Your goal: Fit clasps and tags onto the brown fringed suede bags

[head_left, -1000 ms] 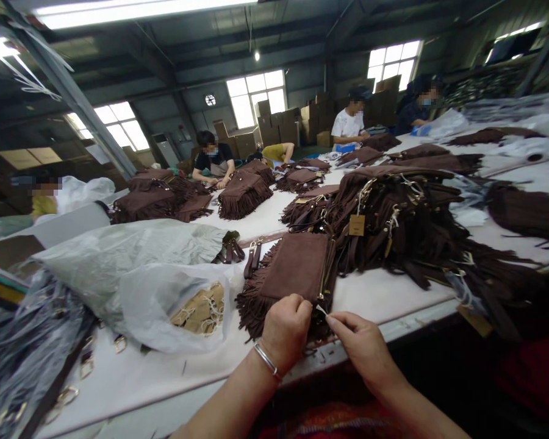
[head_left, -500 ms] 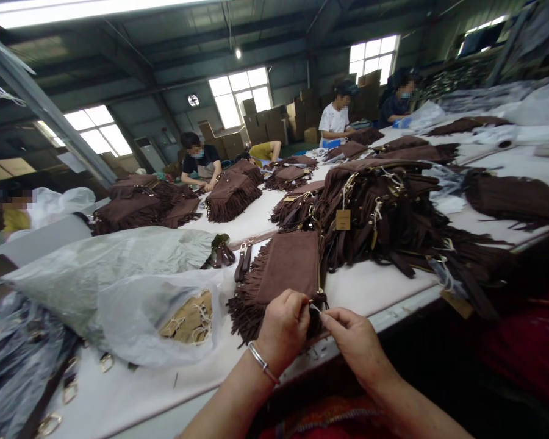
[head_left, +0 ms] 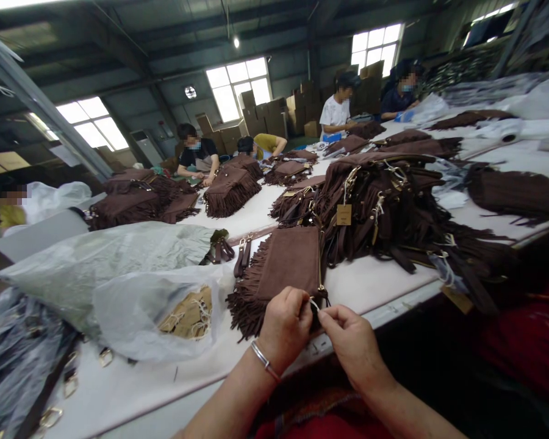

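A brown fringed bag [head_left: 295, 259] lies flat at the table's front edge, its gold zipper along the right side. My left hand [head_left: 286, 329], with a silver bracelet at the wrist, is closed at the bag's near corner. A short white string [head_left: 315, 304] runs from its fingertips to my right hand [head_left: 354, 344], which pinches the other end between thumb and finger. Whatever else lies inside my left fingers is hidden. Left of the bag, an open plastic bag [head_left: 153, 311] holds tan paper tags [head_left: 190, 314] with white strings.
To the right rises a heap of brown fringed bags [head_left: 379, 201], one with a hanging tan tag [head_left: 343, 214]. Short brown straps [head_left: 242, 257] with clasps lie beyond my bag. Wrapped dark goods [head_left: 18, 366] are at left. Several co-workers sit across the white table [head_left: 370, 286].
Both hands stay almost in place, with the string still stretched between them. The view has tipped slightly. Across the table, a bent co-worker's head has come into view.
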### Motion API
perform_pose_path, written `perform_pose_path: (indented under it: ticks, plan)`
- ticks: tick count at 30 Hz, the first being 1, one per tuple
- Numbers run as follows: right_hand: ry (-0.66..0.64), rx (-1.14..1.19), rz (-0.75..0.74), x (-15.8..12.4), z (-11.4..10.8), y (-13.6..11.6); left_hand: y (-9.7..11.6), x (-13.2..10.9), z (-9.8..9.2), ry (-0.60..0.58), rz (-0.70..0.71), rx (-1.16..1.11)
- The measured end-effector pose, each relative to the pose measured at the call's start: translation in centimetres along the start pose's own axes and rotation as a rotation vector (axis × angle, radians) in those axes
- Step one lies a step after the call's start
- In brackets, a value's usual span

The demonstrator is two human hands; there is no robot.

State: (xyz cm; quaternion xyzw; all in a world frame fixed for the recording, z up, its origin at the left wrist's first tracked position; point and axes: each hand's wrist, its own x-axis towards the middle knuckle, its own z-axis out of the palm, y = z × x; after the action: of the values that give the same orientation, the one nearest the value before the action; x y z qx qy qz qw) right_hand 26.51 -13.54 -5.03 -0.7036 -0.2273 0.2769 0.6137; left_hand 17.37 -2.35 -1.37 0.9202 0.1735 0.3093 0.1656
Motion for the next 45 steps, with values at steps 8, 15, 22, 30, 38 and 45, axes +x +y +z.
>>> perform_pose_path:
  ticks: [8,15,22,30,38,45]
  plan:
    - [0.013,0.006,-0.035,0.4,0.5,-0.7,-0.2,-0.2,0.5,0.038,0.000,-0.003]
    - [-0.013,-0.011,-0.027,1.3,0.6,-0.4,-0.4,-0.4,0.0,-0.011,-0.006,-0.069]
    - [-0.016,-0.031,-0.046,1.6,0.9,0.2,-1.4,1.3,-1.8,-0.216,0.027,-0.061]
    - [-0.007,-0.070,-0.051,1.8,0.8,0.3,-1.2,2.6,-2.2,-0.372,0.181,0.280]
    - [-0.207,-0.072,-0.079,0.3,-0.5,1.2,-0.8,1.0,-3.7,-0.093,-0.101,-0.239]
    - [-0.281,0.036,-0.011,-1.0,-1.1,1.4,1.0,-2.8,-1.7,-0.186,-0.777,-1.261]
